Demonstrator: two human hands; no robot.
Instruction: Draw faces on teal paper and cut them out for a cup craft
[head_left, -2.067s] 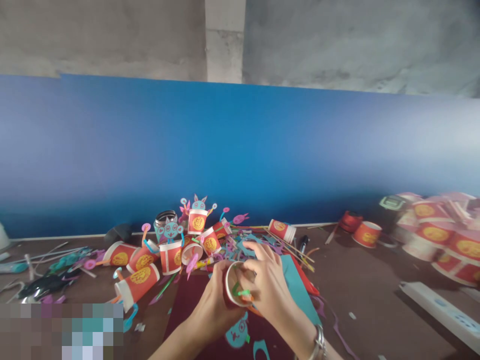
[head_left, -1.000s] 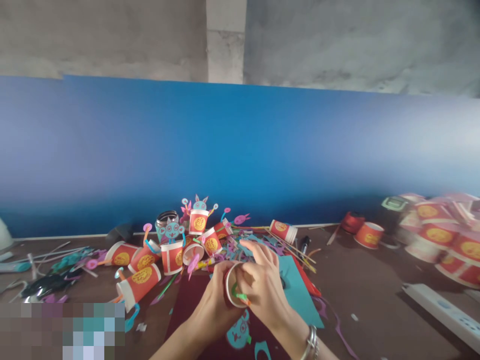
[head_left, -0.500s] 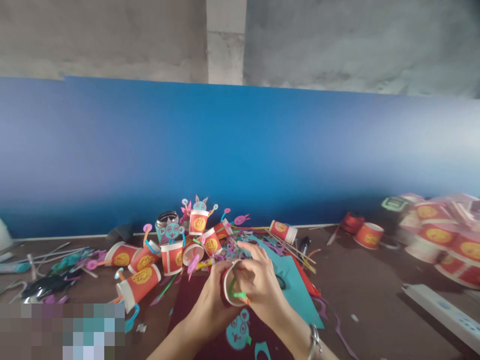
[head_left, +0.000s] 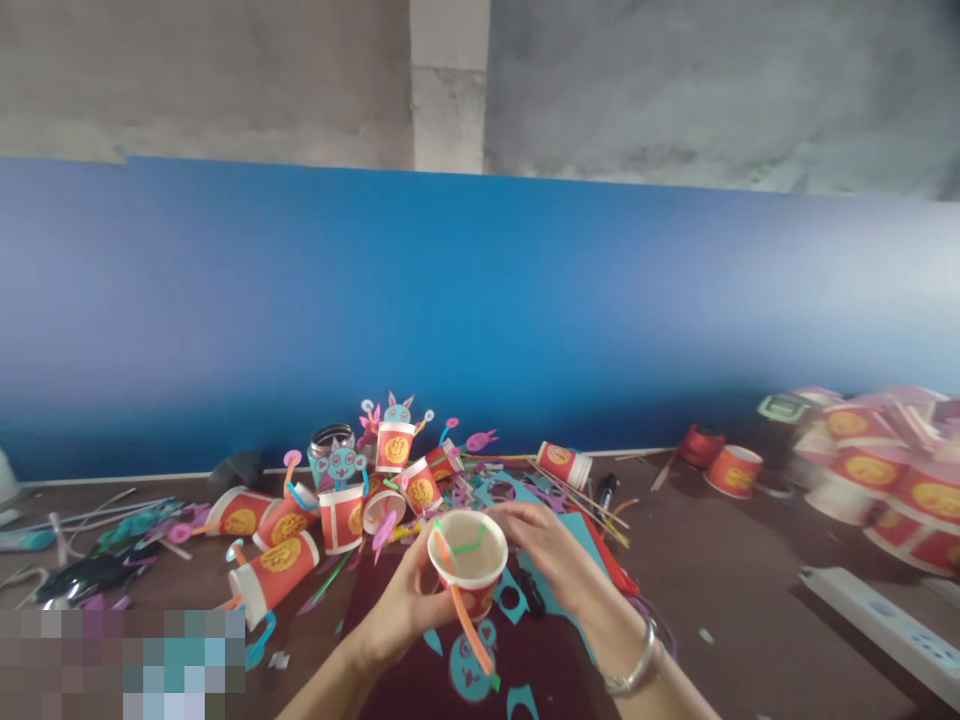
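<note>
A red-and-white paper cup [head_left: 487, 568] is gripped in my left hand [head_left: 409, 605], its mouth tipped toward me. Inside the cup lies a bent green strip [head_left: 471, 545], probably a drinking straw. An orange straw-like strip [head_left: 469, 628] hangs over the near rim and down the front. My right hand [head_left: 546, 548] is at the cup's right side with fingers stretched out; whether the fingertips touch the far rim I cannot tell. Below the cup, a blue paper animal face [head_left: 469, 675] lies on a dark red sheet [head_left: 401, 690].
Several decorated paper cups [head_left: 341, 520] crowd the left and centre back among paper scraps [head_left: 517, 490]. Blue paper [head_left: 581, 530] and a partly hidden black object [head_left: 531, 592] lie by my right hand. On the right are a power strip [head_left: 877, 620] and piled cups [head_left: 874, 470].
My right hand's fingers have come out of the cup and moved to its right side. The cup has turned more upright, and the orange strip now hangs down its front.
</note>
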